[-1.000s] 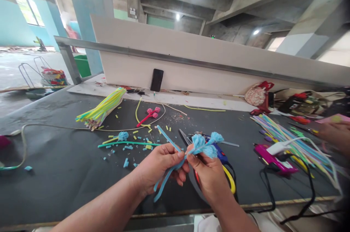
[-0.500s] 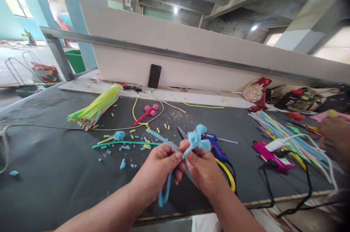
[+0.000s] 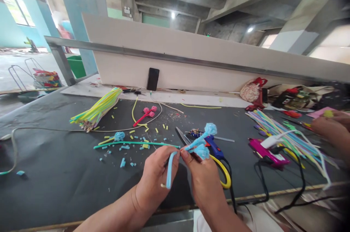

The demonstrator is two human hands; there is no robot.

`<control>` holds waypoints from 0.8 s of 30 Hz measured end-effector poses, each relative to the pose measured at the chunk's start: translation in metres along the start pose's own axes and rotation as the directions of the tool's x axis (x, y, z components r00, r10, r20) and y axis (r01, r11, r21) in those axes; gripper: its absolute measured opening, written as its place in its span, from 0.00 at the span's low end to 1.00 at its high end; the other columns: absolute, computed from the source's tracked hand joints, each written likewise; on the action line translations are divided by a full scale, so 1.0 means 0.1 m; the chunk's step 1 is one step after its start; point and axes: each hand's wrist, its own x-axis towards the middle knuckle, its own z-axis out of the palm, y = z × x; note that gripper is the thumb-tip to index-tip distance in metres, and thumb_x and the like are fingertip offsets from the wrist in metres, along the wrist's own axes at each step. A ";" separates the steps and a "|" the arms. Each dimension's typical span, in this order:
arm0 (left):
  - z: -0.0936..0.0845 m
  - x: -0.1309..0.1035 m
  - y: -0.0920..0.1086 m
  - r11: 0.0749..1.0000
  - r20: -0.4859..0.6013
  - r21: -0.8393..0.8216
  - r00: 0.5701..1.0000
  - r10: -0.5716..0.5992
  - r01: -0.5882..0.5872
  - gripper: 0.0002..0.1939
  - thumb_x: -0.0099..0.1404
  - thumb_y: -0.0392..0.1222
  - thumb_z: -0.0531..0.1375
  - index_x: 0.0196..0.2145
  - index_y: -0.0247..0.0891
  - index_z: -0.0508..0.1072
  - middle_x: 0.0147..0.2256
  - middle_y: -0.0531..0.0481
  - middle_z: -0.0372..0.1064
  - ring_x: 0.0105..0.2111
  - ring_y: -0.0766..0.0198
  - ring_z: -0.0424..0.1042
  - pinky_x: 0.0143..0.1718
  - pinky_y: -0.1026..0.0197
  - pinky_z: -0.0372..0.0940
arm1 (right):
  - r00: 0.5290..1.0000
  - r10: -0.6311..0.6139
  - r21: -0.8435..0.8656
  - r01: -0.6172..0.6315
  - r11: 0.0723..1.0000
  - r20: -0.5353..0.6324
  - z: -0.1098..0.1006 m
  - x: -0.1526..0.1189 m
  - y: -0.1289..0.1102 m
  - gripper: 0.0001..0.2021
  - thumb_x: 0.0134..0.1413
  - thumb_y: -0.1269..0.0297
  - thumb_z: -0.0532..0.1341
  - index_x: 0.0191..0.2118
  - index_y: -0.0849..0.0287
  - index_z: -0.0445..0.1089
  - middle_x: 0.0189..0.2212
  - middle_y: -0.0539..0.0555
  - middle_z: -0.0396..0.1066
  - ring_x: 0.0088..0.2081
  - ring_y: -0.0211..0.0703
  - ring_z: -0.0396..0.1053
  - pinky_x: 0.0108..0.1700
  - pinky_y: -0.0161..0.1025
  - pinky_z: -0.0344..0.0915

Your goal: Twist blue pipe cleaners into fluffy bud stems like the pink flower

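Observation:
My left hand (image 3: 158, 170) is closed on the lower part of a blue fuzzy stem (image 3: 169, 170), whose bent end hangs down over the fingers. Close beside it, my right hand (image 3: 203, 177) pinches the same blue piece just below its fluffy blue heads (image 3: 210, 130). Yellow-handled scissors (image 3: 225, 175) lie partly under my right hand, blades pointing up and left. Behind it rests a blue glue gun (image 3: 214, 146). A green stem (image 3: 131, 143) lies left of my hands, near a small blue flower (image 3: 119, 136) with a yellow stem.
Yellow-green stems (image 3: 98, 110) lie bundled at the left. A pink stem piece (image 3: 144, 115) and a phone (image 3: 152, 79) are farther back. At the right are a magenta power strip (image 3: 268, 153), cords, pastel stems (image 3: 290, 133) and another person's hands (image 3: 330, 126).
The blue piece has turned in my hands; its heads now spread apart toward the right. Its loose stem end now hangs in front of my left hand. The view has shifted slightly.

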 end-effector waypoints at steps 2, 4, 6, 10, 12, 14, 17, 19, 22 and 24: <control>0.02 0.01 0.02 0.998 -0.002 -0.046 0.999 -0.052 0.052 0.06 0.64 0.37 0.55 0.32 0.37 0.72 0.27 0.51 0.69 0.27 0.67 0.66 0.32 0.66 0.62 | 1.000 0.004 -0.026 -0.004 1.000 0.007 -0.01 0.01 -0.01 0.10 0.46 0.56 0.66 0.31 0.58 0.72 0.25 0.49 0.72 0.33 0.45 0.67 0.40 0.40 0.62; 0.03 0.03 0.04 0.983 0.006 -0.121 0.991 -0.136 0.136 0.08 0.63 0.39 0.56 0.27 0.36 0.71 0.24 0.52 0.67 0.25 0.68 0.64 0.30 0.66 0.61 | 1.000 0.007 -0.017 -0.007 1.000 0.013 -0.02 0.02 -0.01 0.10 0.46 0.56 0.67 0.30 0.58 0.72 0.25 0.48 0.71 0.32 0.44 0.67 0.40 0.40 0.63; 0.03 0.05 0.05 0.922 0.071 -0.271 0.961 -0.267 0.277 0.11 0.62 0.41 0.57 0.23 0.35 0.70 0.22 0.53 0.65 0.25 0.68 0.64 0.29 0.66 0.61 | 0.998 0.025 0.040 -0.028 0.999 0.054 -0.02 0.03 0.00 0.09 0.46 0.57 0.66 0.28 0.57 0.71 0.23 0.48 0.69 0.29 0.43 0.66 0.36 0.39 0.64; 0.01 0.09 0.07 0.565 0.316 -0.590 0.809 -0.495 0.576 0.11 0.58 0.44 0.61 0.24 0.34 0.69 0.20 0.53 0.67 0.21 0.69 0.65 0.26 0.66 0.63 | 0.978 0.102 0.244 -0.145 0.959 0.181 0.01 0.03 0.06 0.08 0.46 0.58 0.66 0.27 0.54 0.68 0.17 0.45 0.64 0.18 0.39 0.62 0.21 0.37 0.62; -0.01 0.11 0.07 0.385 0.413 -0.658 0.738 -0.534 0.647 0.11 0.57 0.43 0.62 0.24 0.33 0.68 0.19 0.52 0.68 0.19 0.71 0.64 0.23 0.68 0.61 | 0.972 0.093 0.305 -0.157 0.939 0.216 0.02 0.04 0.06 0.08 0.45 0.59 0.67 0.28 0.53 0.69 0.16 0.44 0.63 0.16 0.39 0.61 0.16 0.36 0.61; -0.04 0.13 0.07 0.245 0.502 -0.678 0.680 -0.534 0.693 0.10 0.57 0.40 0.61 0.23 0.33 0.68 0.18 0.52 0.67 0.16 0.72 0.64 0.20 0.69 0.59 | 0.962 0.080 0.328 -0.166 0.930 0.260 0.02 0.05 0.05 0.08 0.44 0.59 0.67 0.29 0.54 0.69 0.16 0.45 0.64 0.14 0.38 0.61 0.14 0.35 0.59; -0.07 0.16 0.08 0.077 0.631 -0.662 0.609 -0.480 0.746 0.06 0.56 0.37 0.59 0.23 0.33 0.67 0.18 0.52 0.65 0.14 0.71 0.62 0.15 0.69 0.56 | 0.943 0.090 0.309 -0.194 0.931 0.320 -0.03 0.11 0.02 0.06 0.44 0.62 0.68 0.27 0.55 0.71 0.21 0.46 0.64 0.15 0.35 0.60 0.18 0.36 0.61; -0.08 0.17 0.10 -0.001 0.699 -0.636 0.575 -0.425 0.772 0.05 0.56 0.36 0.58 0.24 0.33 0.66 0.19 0.52 0.63 0.14 0.72 0.60 0.13 0.69 0.54 | 0.942 0.054 0.289 -0.156 0.944 0.332 -0.07 0.17 0.01 0.08 0.41 0.61 0.69 0.24 0.57 0.71 0.23 0.47 0.64 0.19 0.36 0.62 0.24 0.38 0.63; -0.06 0.16 0.10 -0.006 0.703 -0.643 0.587 -0.402 0.766 0.04 0.57 0.36 0.57 0.26 0.33 0.66 0.21 0.53 0.62 0.14 0.74 0.57 0.13 0.70 0.50 | 0.942 0.020 0.299 -0.127 0.946 0.336 -0.06 0.24 0.02 0.12 0.35 0.58 0.72 0.19 0.58 0.71 0.23 0.48 0.63 0.25 0.39 0.61 0.31 0.39 0.63; -0.05 0.16 0.09 0.137 0.591 -0.690 0.663 -0.460 0.710 0.07 0.59 0.38 0.58 0.26 0.34 0.64 0.21 0.54 0.61 0.15 0.75 0.56 0.15 0.71 0.49 | 0.949 0.059 0.325 -0.163 0.932 0.310 -0.01 0.25 0.04 0.11 0.34 0.58 0.72 0.19 0.58 0.72 0.22 0.48 0.64 0.28 0.40 0.61 0.34 0.39 0.62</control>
